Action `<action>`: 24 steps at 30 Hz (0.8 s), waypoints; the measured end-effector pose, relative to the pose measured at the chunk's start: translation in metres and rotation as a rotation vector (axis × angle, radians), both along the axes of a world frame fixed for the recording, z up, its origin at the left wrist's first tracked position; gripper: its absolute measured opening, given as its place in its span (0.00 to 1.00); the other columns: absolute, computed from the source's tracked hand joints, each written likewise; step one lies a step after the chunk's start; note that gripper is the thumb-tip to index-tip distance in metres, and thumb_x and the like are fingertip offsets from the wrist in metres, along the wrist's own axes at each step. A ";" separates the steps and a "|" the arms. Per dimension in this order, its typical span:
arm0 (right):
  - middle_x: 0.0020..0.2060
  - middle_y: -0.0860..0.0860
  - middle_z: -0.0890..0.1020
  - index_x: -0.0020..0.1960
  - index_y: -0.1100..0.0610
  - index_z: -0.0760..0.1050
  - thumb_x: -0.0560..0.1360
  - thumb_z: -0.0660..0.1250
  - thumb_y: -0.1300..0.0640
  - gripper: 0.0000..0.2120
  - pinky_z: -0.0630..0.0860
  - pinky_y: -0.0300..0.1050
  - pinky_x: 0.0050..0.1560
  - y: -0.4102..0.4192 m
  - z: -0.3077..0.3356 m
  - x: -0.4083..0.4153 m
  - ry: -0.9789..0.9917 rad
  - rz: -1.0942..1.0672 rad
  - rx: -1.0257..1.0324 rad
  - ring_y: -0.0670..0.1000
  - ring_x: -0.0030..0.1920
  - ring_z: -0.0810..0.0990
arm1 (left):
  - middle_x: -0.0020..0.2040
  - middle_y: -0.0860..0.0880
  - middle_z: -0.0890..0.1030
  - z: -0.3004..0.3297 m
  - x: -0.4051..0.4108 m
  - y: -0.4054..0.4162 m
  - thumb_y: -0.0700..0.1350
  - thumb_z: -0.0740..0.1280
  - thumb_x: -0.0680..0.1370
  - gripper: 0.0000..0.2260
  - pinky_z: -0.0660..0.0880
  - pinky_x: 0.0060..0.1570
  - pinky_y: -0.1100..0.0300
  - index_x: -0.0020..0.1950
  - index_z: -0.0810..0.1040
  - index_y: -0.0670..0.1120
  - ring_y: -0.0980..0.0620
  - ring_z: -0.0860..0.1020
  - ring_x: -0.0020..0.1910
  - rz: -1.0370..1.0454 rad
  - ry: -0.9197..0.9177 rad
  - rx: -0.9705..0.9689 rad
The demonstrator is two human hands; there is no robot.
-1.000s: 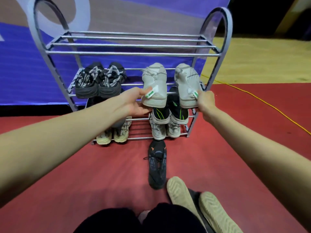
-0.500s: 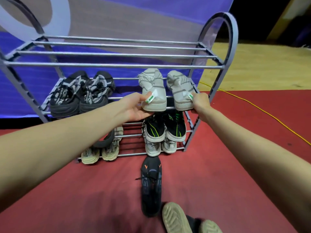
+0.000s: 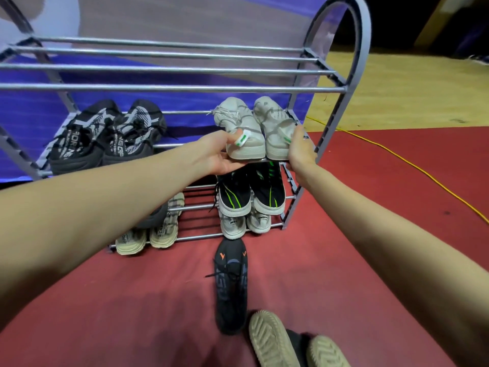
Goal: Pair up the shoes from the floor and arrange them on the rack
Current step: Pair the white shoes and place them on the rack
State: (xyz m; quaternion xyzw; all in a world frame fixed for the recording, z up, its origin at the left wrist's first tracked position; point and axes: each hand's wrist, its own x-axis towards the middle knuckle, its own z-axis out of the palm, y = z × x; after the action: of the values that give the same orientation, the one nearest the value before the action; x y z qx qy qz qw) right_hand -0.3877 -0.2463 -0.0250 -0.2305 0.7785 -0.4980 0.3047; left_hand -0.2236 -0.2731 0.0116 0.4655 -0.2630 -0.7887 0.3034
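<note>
Step in hand: seating a white pair on the rack (image 3: 352,83), second shelf down, right end; left hand (image 3: 219,152) pinches the heel of the left white shoe (image 3: 242,133), thumb over the green-marked pull tab, fingers under the sole; right hand (image 3: 300,149) curls round the heel side of the right white shoe (image 3: 275,128); both shoes rest on the bars, toes pointing back, touching side by side.

Already shelved: black-and-white pair (image 3: 105,136) on the same shelf, left end; black pair with green stripes (image 3: 251,192) one shelf lower, right; white pair (image 3: 244,223) and beige pair (image 3: 148,234) on the bottom shelf; top shelf bare.

Task well along, by my reading; a dark shoe (image 3: 230,284) lies alone on the red floor (image 3: 357,234) just in front of the rack, toe toward the person.

Next move, as I judge it: release both heels, then reach down for the dark shoe; its mate needs finding first.

Hard to make out: a dark rounded shape behind the left forearm, above the beige pair; shoe or not, cannot tell; right fingers largely hidden behind the heel; pale ridged soles (image 3: 270,337) at the bottom edge, cut off by the frame; the rack's left side runs out of view.
</note>
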 end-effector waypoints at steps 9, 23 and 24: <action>0.74 0.62 0.52 0.76 0.58 0.53 0.80 0.45 0.40 0.32 0.62 0.52 0.65 0.034 0.004 0.014 0.153 0.102 0.051 0.62 0.69 0.65 | 0.46 0.42 0.78 0.002 -0.013 0.011 0.43 0.63 0.80 0.05 0.76 0.54 0.47 0.50 0.74 0.40 0.46 0.79 0.43 -0.053 -0.036 -0.080; 0.64 0.64 0.65 0.66 0.65 0.63 0.77 0.58 0.58 0.20 0.64 0.49 0.65 0.085 -0.044 0.024 0.410 0.280 0.086 0.65 0.65 0.67 | 0.48 0.44 0.80 -0.028 0.023 0.026 0.51 0.58 0.77 0.09 0.80 0.46 0.46 0.44 0.74 0.48 0.42 0.82 0.46 -0.083 -0.749 -0.836; 0.64 0.64 0.65 0.67 0.65 0.63 0.76 0.58 0.59 0.20 0.64 0.49 0.66 0.091 -0.054 0.027 0.413 0.304 0.107 0.64 0.65 0.67 | 0.49 0.44 0.81 -0.038 0.029 0.033 0.50 0.59 0.76 0.08 0.79 0.49 0.46 0.45 0.75 0.47 0.42 0.82 0.48 -0.075 -0.797 -0.929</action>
State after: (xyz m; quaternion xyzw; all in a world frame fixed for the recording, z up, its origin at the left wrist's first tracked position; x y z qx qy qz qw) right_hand -0.3607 -0.1550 -0.0788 -0.4250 0.8058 -0.3472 0.2225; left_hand -0.1949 -0.2402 -0.0267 0.5341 -0.6889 -0.3668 0.3250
